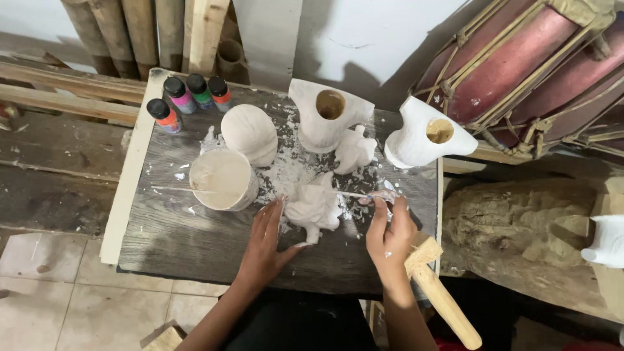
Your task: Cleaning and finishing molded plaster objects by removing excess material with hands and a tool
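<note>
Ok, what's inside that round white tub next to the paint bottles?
The round tub is filled almost to its rim with smooth off-white paste or paint. A thin stick lies across its left edge. Whatever is beneath the surface, and the tub's bottom, is covered.

Board (195,247) fills centre frame. Four bottles (188,96) at its upper left corner. Cup (222,179) left of centre on board, dome (250,133) just behind it. Figurine (315,207) at board centre, left hand (265,244) touching its lower left side, right hand (389,233) to its right with a brush (364,195) (tip near figurine). Vase (327,114) upper centre, small figure (355,149) beside it. Second vase (426,138) at board's upper right edge. Mallet (435,286) lower right, drum (520,65) upper right.
</note>
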